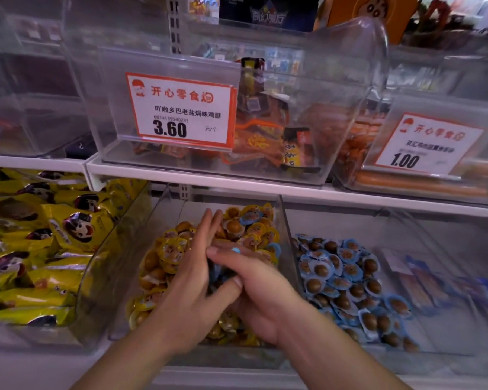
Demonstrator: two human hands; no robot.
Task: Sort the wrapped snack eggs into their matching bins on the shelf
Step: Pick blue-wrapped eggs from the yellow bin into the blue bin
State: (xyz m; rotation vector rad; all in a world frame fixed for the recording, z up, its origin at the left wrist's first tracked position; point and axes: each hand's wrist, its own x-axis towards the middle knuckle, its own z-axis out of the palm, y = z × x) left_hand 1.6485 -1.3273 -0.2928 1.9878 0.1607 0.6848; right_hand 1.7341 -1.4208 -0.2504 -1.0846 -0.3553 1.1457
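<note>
Clear plastic middle bin (pixel 280 220) full of yellow-wrapped snack eggs (pixel 172 250); right bin (pixel 383 220) holding blue-wrapped eggs (pixel 347 273). Above middle bin, left hand (pixel 190 280) straight-fingered, right hand (pixel 261 288) curled around blue-wrapped eggs (pixel 219 273), orientation hidden.

On the shelf above me I see a clear box (pixel 335 114) of orange snack packs with a 3.60 price card (pixel 181 111), and yellow bags (pixel 40 243) at my left.

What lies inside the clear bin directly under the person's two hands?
The middle bin holds yellow-wrapped eggs, with a few blue-edged ones at its right side. The left hand and right hand cover the centre; something dark and blue shows between them, but what it is cannot be told.
</note>
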